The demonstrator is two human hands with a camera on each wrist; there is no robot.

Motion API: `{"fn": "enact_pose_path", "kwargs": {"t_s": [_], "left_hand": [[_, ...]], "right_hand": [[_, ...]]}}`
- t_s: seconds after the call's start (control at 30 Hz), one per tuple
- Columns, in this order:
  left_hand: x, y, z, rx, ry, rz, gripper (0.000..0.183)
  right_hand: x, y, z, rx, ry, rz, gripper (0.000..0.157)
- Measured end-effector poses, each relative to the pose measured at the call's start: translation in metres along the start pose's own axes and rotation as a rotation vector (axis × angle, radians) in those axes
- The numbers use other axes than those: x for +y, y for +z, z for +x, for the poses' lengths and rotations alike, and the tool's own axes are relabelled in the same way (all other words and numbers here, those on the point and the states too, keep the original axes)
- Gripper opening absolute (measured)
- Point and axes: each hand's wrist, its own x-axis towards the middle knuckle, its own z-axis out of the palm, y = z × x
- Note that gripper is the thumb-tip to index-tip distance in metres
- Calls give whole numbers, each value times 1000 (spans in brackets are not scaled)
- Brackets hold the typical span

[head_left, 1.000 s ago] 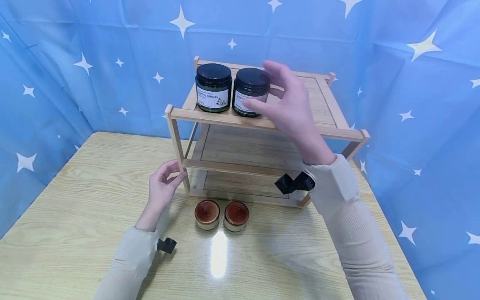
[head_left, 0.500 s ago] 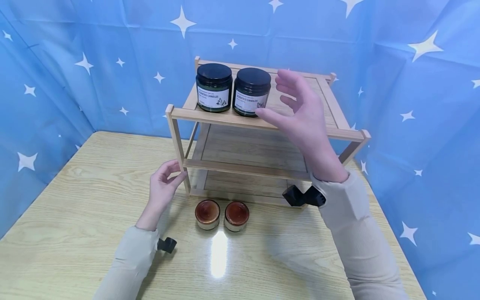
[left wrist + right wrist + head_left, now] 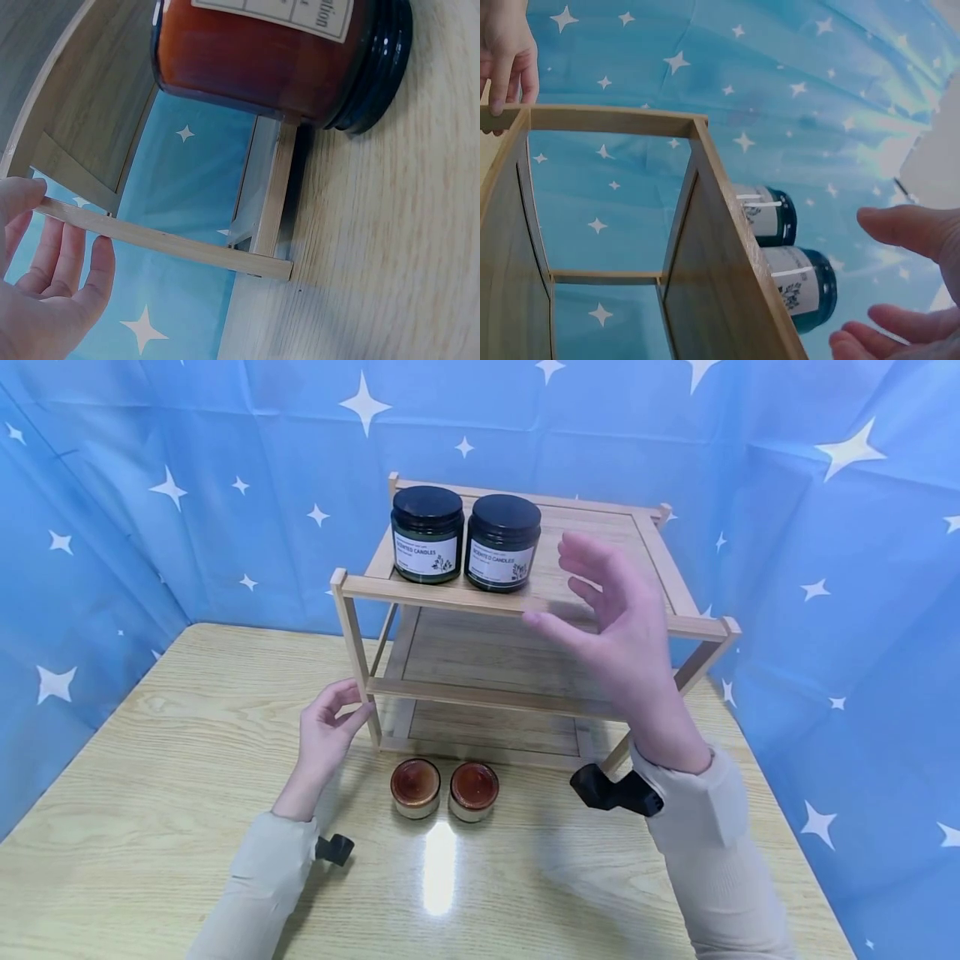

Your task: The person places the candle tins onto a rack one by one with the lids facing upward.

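Observation:
Two dark green scented candle jars with black lids, the left jar (image 3: 427,537) and the right jar (image 3: 502,543), stand side by side on the top shelf of a wooden rack (image 3: 465,602). My left hand (image 3: 327,727) pinches the rack's front left leg (image 3: 165,241) between thumb and fingers. To the right of the jars, my right hand (image 3: 618,627) is in the air by the top shelf's front edge, fingers spread and holding nothing. On the table before the rack sit two small amber jars, one at left (image 3: 415,788) and one at right (image 3: 473,792).
The rack's middle shelf (image 3: 510,652) and bottom shelf (image 3: 487,727) lie under the top one. A blue curtain with white stars (image 3: 247,443) hangs behind and beside the wooden table (image 3: 150,760).
My right hand has moved off the right green jar, going right and down toward me. The green jars stay in place. My left hand keeps its grip on the rack leg.

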Motion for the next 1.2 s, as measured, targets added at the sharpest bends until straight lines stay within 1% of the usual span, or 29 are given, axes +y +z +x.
{"fn": "enact_pose_path", "kwargs": {"t_s": [0.2,0.33,0.5,0.73,1.0,1.2], "left_hand": [[-1,0,0,6,4,-12,32],[0,0,0,12,7,-18,34],[-1,0,0,11,7,-21,35],[0,0,0,13,4,-19,35],[0,0,0,15,7,-18,32],[1,1,0,13,4,-13,31]], "right_hand": [[-1,-1,-16,-22,-28,69,63],[-2,-1,-25,-27,-47,90,63],[-2,-2,-38,-43,-38,98,64],[2,0,-53,-85,-35,64,64],[14,3,-69,-129,-16,23,65],[25,7,-77,-143,0,25,63]]}}
